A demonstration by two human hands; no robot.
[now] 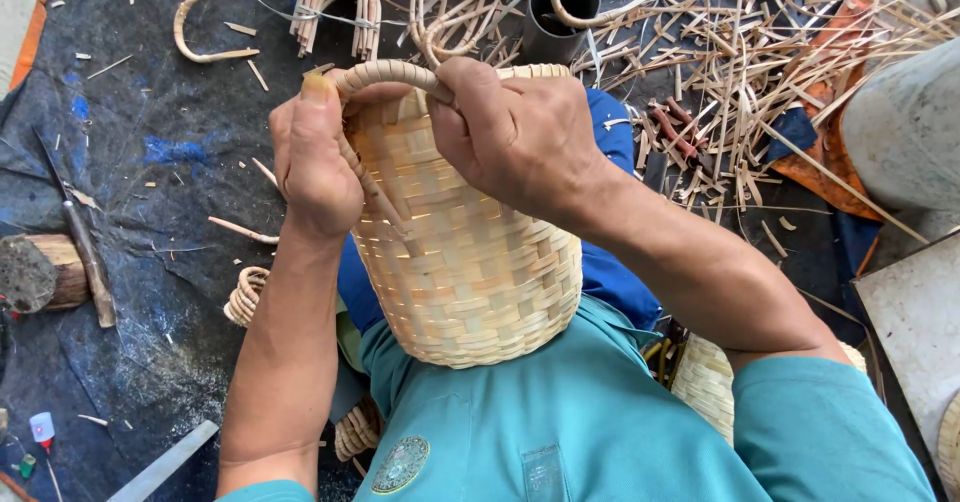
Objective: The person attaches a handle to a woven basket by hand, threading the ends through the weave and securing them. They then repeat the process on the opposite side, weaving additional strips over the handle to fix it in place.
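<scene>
Pale yellow woven bamboo-strip basket (468, 252), rounded body, rests against the person's teal shirt front, mouth pointing away toward the dark blue-black tarp (170, 162). Arched cane handle (385, 72) sits at the rim. Left hand (315, 157) is clenched on the handle's left end and the rim, thumb on top. Right hand (515, 132) pinches the handle's right end where it meets the rim.

Basket likely light, springy, walls flex if squeezed; strip edges can splinter, weave not slippery. Best hold looks like the rim or handle ends, not the thin side wall.

Around: bundle of bent cane loops (335, 2) near the tarp's far edge, dark plastic tube (560, 7), loose strip scraps (780, 52) at far right, wooden log block (40, 272) at left edge.
</scene>
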